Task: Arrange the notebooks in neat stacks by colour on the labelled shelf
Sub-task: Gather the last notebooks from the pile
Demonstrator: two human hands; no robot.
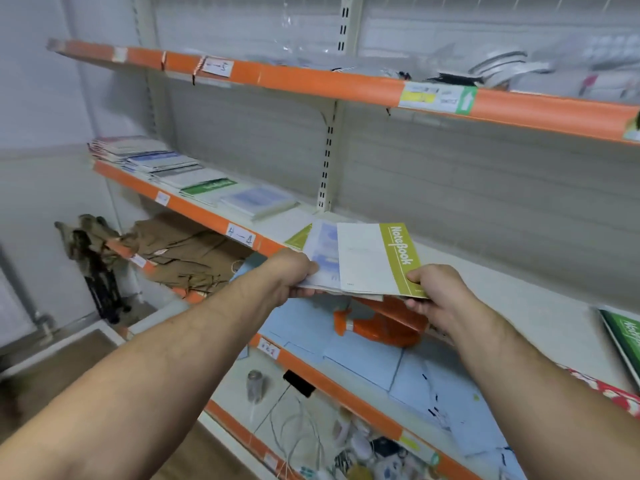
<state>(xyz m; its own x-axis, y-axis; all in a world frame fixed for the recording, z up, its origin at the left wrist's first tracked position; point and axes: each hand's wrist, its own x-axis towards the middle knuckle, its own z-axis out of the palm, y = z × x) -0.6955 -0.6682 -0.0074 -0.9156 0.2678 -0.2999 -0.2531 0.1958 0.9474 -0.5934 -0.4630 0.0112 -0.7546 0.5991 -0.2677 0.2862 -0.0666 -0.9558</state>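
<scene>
Head camera: what are the hands doing? asks the desk.

Reporter: Both grip one fan of notebooks (346,261) held over the front edge of the middle shelf (502,289), the one carrying a handwritten label (240,235). The left hand (294,271) pinches the fan's left side, thumb on top. The right hand (440,292) pinches the near corner of the top notebook (377,258), white with an olive-green band, thumb above and fingers below.

Desk: What else is in the fan?

Reporter: A blue-covered notebook (323,251) sits under the top one, and a green corner (298,238) pokes out further left. How many there are in all, I cannot tell.

Desk: So which step is this?

Reporter: Sorting by colour, by my reading. The fan is mixed, and the right hand looks set to pull the olive one free.

Desk: And where would it go?

Reporter: A row of notebooks (194,174) already lies along the shelf's left end, with blue and green covers showing. A dark green one (623,337) lies at the right edge of the view. The next move calls for parting the top notebook without spilling the rest, then laying it squarely on a matching pile.
</scene>
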